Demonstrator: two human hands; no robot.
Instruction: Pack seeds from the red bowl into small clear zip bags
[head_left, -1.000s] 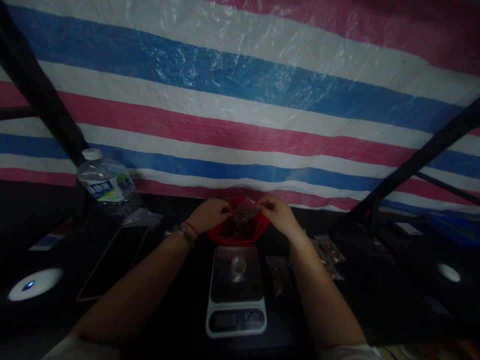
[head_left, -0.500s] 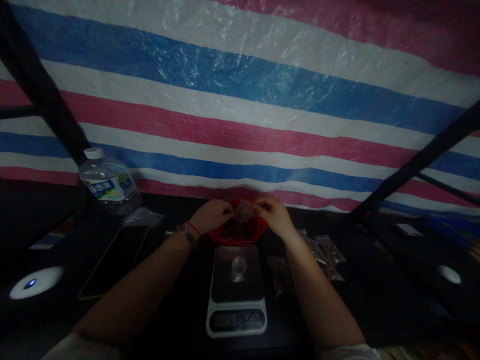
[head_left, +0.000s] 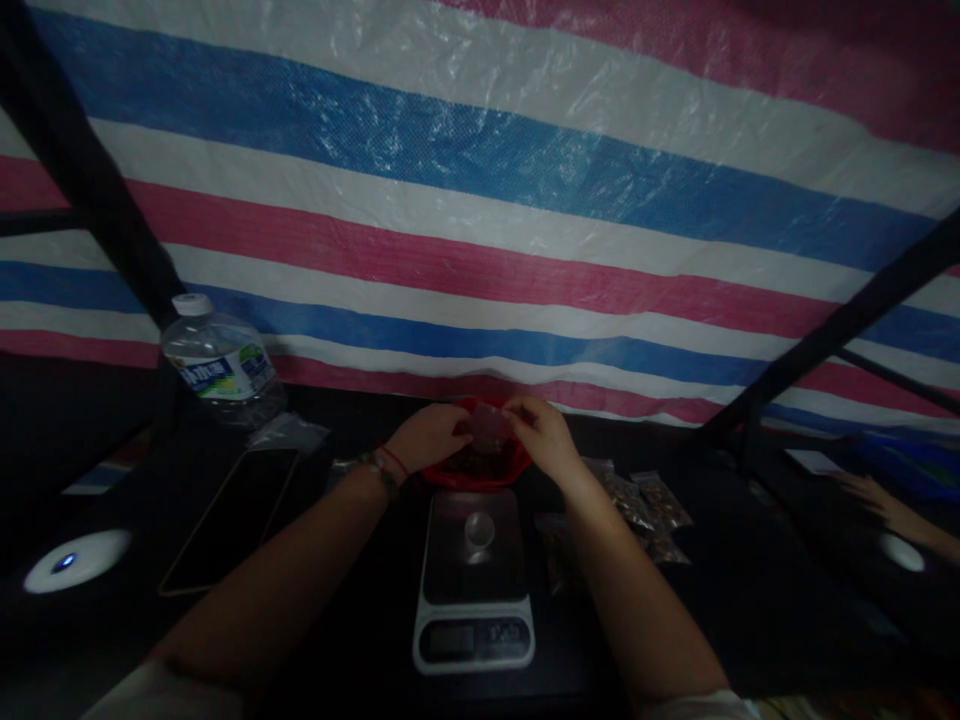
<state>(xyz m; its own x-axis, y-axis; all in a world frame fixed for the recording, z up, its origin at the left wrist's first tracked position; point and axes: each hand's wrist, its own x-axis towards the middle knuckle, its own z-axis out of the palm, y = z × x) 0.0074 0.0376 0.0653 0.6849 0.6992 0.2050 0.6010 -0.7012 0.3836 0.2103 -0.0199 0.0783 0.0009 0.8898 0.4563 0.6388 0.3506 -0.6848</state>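
Observation:
Over a red bowl (head_left: pixel 514 466) of small brown pieces, my two hands hold a small clear plastic bag (head_left: pixel 489 428) between them. My left hand (head_left: pixel 429 440), with bracelets at the wrist, pinches the bag's left side. At its right edge, the fingers of my right hand (head_left: pixel 541 436) are closed on it. Too dark to tell is whether anything lies inside the bag. Directly in front of the bowl stands a white kitchen scale (head_left: pixel 474 580) with a small clear round cup (head_left: pixel 480 532) on its plate.
Several filled bags (head_left: pixel 651 508) lie right of my right forearm, and another bag (head_left: pixel 556 550) beside the scale. On the left are a phone (head_left: pixel 232 520), a large bottle (head_left: pixel 225 365), empty-looking bags (head_left: pixel 289 433) and a white device (head_left: pixel 78 562). Another person's hand (head_left: pixel 877 500) shows far right.
The bag has tipped a little lower over the bowl, still between both my hands. At the far right, another person's hand and forearm have come into view.

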